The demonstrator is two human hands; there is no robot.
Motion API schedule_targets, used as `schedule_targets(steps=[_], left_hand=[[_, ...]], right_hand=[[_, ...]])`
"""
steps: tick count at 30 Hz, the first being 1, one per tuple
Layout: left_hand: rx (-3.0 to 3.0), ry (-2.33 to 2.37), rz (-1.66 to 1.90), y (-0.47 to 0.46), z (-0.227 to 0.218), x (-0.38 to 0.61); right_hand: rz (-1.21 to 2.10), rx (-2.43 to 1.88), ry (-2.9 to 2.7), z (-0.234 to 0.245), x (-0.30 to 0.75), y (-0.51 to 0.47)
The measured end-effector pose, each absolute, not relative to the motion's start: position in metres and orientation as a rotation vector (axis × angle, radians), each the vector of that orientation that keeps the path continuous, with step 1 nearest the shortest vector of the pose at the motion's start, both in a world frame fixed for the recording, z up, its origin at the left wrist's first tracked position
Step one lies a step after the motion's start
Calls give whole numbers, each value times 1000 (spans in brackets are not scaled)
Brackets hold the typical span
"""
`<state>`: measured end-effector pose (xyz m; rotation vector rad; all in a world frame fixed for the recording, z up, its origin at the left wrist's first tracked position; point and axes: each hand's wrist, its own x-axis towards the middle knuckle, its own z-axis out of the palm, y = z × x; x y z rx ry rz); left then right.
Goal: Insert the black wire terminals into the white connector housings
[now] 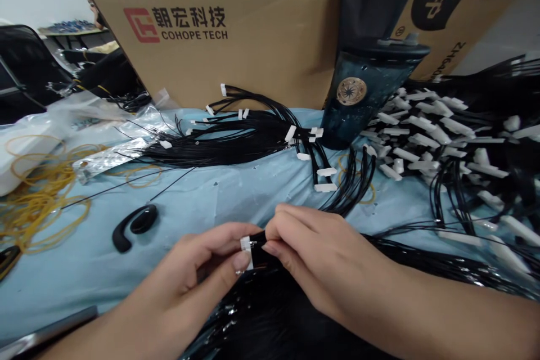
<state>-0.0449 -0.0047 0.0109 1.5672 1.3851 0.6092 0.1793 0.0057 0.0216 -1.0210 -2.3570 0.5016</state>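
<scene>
My left hand (198, 270) pinches a small white connector (246, 248) between thumb and forefinger, near the front middle of the table. Black wires (259, 252) run from its right side into my right hand (307, 253), whose thumb and forefinger are closed on them close to the connector. Just which wire the right fingertips press is hidden. Beneath both hands lies a thick mass of black wires (270, 315) with shiny tips. Behind them, a bundle of black cables (228, 140) with white connectors stretches across the blue cloth (236, 197).
A large pile of white connectors (422, 129) on black cables fills the right. A dark blue tumbler (354, 95) stands before a cardboard box (253, 56). Yellow rubber bands (50, 191), an ear-hook earphone (137, 225) and a metal strip (109, 158) lie left. One person sits far back.
</scene>
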Motion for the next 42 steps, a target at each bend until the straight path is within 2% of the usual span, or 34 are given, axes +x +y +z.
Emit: schedule_targets(steps=[16, 26, 30, 42], left_hand=[[1632, 1248, 585, -2, 23, -41], [1538, 1204, 668, 0, 21, -37], [1459, 1194, 582, -6, 14, -44], [1391, 1149, 617, -2, 29, -35]], right_hand=[[532, -887, -2345, 19, 179, 6], [897, -998, -2109, 28, 184, 8], [1045, -1052, -2053, 33, 184, 8], [964, -1053, -1980, 30, 181, -2]])
